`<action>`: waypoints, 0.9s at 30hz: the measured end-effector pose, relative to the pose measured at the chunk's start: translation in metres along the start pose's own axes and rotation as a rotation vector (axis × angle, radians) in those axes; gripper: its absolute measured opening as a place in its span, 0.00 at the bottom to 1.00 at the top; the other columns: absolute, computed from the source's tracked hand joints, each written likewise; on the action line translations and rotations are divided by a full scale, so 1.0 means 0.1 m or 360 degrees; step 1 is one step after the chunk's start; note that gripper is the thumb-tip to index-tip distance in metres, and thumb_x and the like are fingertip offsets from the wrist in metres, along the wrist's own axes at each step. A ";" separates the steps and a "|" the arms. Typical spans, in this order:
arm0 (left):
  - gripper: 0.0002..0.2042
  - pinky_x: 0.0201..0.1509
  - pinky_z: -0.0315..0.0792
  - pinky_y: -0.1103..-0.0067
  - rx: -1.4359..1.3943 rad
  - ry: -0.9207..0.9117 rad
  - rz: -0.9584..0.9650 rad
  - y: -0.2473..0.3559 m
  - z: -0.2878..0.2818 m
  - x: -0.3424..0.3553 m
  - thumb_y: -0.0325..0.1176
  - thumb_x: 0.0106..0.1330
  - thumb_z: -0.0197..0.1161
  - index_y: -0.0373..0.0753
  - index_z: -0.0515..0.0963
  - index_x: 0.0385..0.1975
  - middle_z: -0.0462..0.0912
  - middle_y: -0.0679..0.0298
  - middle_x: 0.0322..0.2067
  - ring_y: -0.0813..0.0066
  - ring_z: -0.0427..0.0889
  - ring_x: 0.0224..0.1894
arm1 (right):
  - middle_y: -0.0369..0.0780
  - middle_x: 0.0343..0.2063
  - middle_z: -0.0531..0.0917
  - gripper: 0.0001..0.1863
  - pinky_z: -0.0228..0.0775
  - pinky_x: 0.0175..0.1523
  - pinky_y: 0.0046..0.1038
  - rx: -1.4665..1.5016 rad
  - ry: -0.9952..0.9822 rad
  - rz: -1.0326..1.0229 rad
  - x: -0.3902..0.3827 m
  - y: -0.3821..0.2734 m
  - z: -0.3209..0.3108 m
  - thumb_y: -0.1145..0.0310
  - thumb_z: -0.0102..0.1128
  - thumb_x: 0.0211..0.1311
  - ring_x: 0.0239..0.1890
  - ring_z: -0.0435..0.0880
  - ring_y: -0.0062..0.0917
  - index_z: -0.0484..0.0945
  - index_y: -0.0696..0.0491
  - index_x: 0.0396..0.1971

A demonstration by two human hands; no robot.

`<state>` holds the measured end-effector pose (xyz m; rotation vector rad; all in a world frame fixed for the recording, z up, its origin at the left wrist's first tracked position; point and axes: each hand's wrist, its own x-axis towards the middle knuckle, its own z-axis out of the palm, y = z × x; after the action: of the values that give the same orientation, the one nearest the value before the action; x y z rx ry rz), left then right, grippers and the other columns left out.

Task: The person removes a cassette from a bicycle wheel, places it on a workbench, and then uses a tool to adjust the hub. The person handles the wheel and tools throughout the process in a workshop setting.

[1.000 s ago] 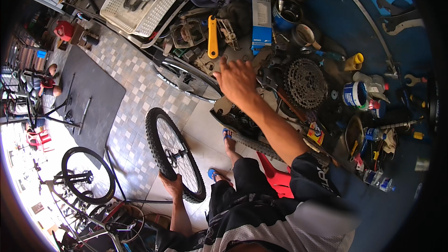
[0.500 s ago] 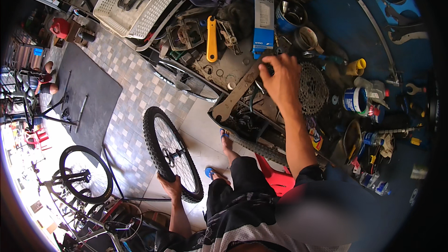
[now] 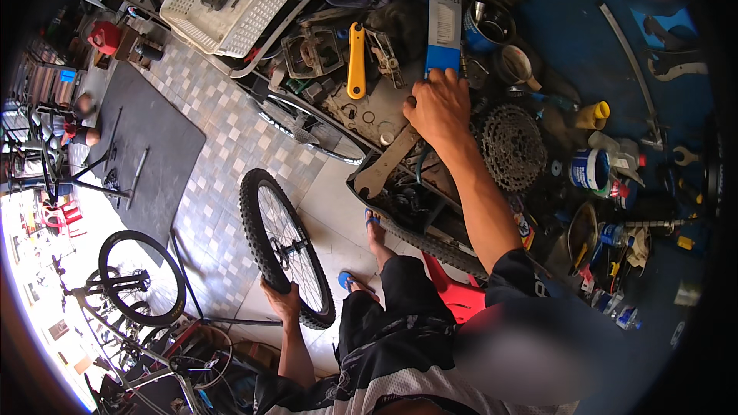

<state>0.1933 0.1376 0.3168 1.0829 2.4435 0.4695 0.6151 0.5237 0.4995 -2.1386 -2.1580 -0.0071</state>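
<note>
Fingers of the right hand point(image 3: 440, 110) bend down at the lower end of a blue box point(image 3: 444, 19). They are close together, but I cannot tell if they grip the box or only touch it. The box is long and flat, and it is on a messy counter point(image 3: 387, 101). A flat metal wrench point(image 3: 387, 163) lies just beside this hand, and the hand hides one end of it. On one side of the arm is a big round stack of gears point(image 3: 513, 147). On the other side, a yellow tool point(image 3: 356, 61) lies well apart from the fingers.

The left hand point(image 3: 283, 301) is down by the counter's side and holds a bike wheel point(image 3: 287, 251). Its fingers wrap around the fat, bumpy black tire at the low edge. The wheel tilts, and I cannot tell if it touches the floor.

A red plastic seat point(image 3: 455, 292) is near the legs. The feet wear blue sandals point(image 3: 345, 280).

Past the yellow tool is a white basket point(image 3: 288, 0) full of little holes. Farther off, a black mat point(image 3: 150, 154) lies on the tile floor point(image 3: 238, 115). A red can point(image 3: 103, 37) is past the mat's end.
</note>
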 end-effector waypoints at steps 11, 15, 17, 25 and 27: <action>0.47 0.70 0.66 0.56 0.0053 0.0015 0.0027 0.00 0.01 -0.02 0.38 0.51 0.71 0.32 0.57 0.73 0.72 0.37 0.62 0.35 0.73 0.64 | 0.38 0.35 0.86 0.09 0.76 0.51 0.38 0.0483 0.0017 -0.0216 -0.30 -0.42 0.02 0.64 0.71 0.62 0.44 0.85 0.36 0.85 0.50 0.39; 0.47 0.70 0.66 0.56 0.0081 0.0020 0.0035 0.00 0.01 0.00 0.38 0.50 0.71 0.32 0.57 0.73 0.72 0.37 0.62 0.36 0.73 0.64 | 0.39 0.34 0.86 0.10 0.76 0.50 0.39 0.0503 0.0028 -0.0145 -0.19 -0.50 0.25 0.64 0.71 0.61 0.41 0.86 0.36 0.82 0.51 0.37; 0.47 0.70 0.67 0.57 0.0066 0.0019 0.0030 -0.01 0.01 0.00 0.38 0.50 0.71 0.31 0.58 0.72 0.72 0.37 0.62 0.36 0.73 0.64 | 0.40 0.33 0.86 0.10 0.77 0.50 0.39 0.0531 -0.0004 -0.0115 -0.14 -0.53 0.28 0.64 0.71 0.59 0.40 0.87 0.36 0.81 0.52 0.36; 0.47 0.68 0.69 0.56 0.0014 0.0063 0.0074 -0.02 0.00 0.01 0.37 0.49 0.72 0.32 0.58 0.72 0.73 0.38 0.61 0.37 0.75 0.62 | 0.43 0.34 0.89 0.10 0.81 0.50 0.40 0.0670 -0.0221 0.0060 -0.02 -0.57 0.16 0.68 0.70 0.53 0.38 0.90 0.40 0.83 0.54 0.34; 0.47 0.67 0.69 0.56 -0.0012 0.0036 0.0041 0.02 -0.03 0.00 0.37 0.49 0.72 0.32 0.58 0.72 0.73 0.39 0.61 0.37 0.75 0.62 | 0.42 0.34 0.88 0.11 0.80 0.51 0.40 0.0643 -0.0212 0.0043 -0.04 -0.56 0.20 0.67 0.71 0.54 0.39 0.89 0.40 0.83 0.53 0.36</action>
<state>0.1927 0.1384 0.3206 1.1126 2.4481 0.5017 0.5582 0.5210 0.4834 -1.9782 -1.9816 0.5387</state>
